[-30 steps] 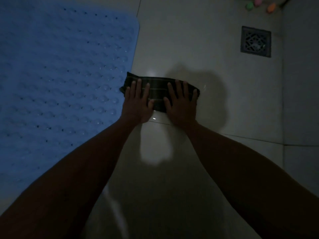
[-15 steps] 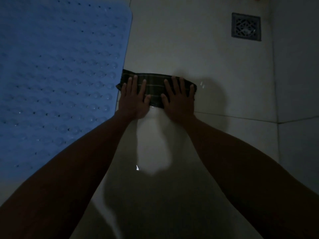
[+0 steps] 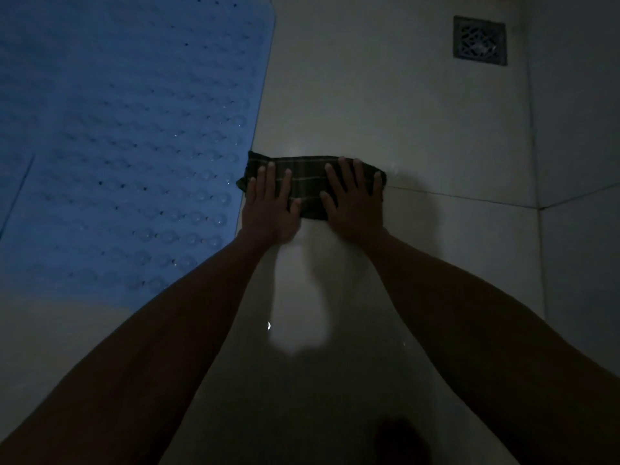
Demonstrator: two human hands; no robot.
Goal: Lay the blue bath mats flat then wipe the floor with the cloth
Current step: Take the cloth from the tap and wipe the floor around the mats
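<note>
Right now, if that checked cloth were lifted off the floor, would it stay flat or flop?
Probably flop: the cloth is thin folded fabric lying flat under the left hand and right hand. It likely slides easily, since the floor tiles look smooth and glossy. It seems light.

Both hands, left hand and right hand, are sliding the folded dark plaid cloth rightward over the pale tiled floor, its right end now reaching the grout line.

both hands press the cloth on the floor, mat touching its left, drain far right.
</note>
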